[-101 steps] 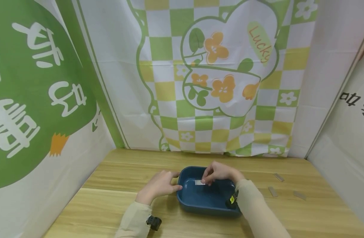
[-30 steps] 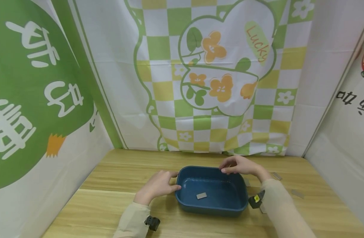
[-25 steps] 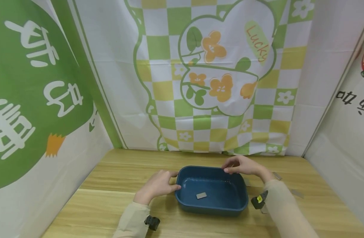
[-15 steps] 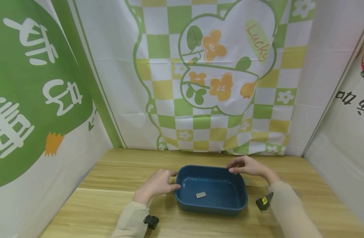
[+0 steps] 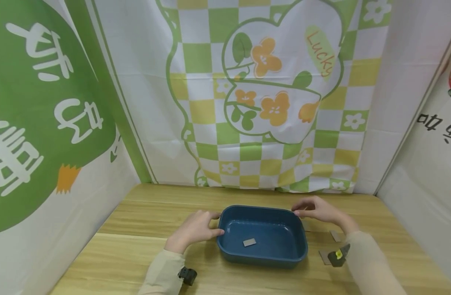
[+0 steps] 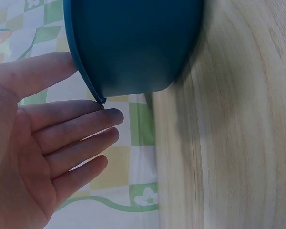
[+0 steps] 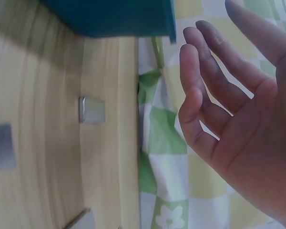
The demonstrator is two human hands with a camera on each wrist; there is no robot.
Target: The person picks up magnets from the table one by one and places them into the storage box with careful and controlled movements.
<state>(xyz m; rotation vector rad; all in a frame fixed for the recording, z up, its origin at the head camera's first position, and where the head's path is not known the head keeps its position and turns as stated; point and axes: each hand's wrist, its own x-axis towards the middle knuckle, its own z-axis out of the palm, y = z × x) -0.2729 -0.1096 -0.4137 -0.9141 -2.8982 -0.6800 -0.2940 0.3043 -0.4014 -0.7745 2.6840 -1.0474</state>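
A dark blue rectangular basin (image 5: 262, 259) sits on the wooden table. Inside it lies one small flat grey rectangular piece (image 5: 249, 242). My left hand (image 5: 192, 231) rests at the basin's left end, thumb and index finger at the rim, the fingers fairly straight. The left wrist view shows its thumb (image 6: 43, 71) against the rim and the palm bare. By the back right corner of the basin is my right hand (image 5: 317, 209). Its fingers are loosely bent, and the right wrist view shows nothing in the hand (image 7: 248, 109), its fingertips close to the rim.
More grey pieces lie on the table right of the basin, among them a piece (image 5: 335, 235) near the right wrist and a piece (image 5: 324, 257) partly behind the wrist camera (image 5: 337, 256). A patterned cloth (image 5: 269, 164) hangs behind the table (image 5: 166, 205).
Earlier my right hand pinched a grey piece inside the basin. That piece now lies on the basin floor, and the hand has moved right along the back rim. My left hand has stayed put.
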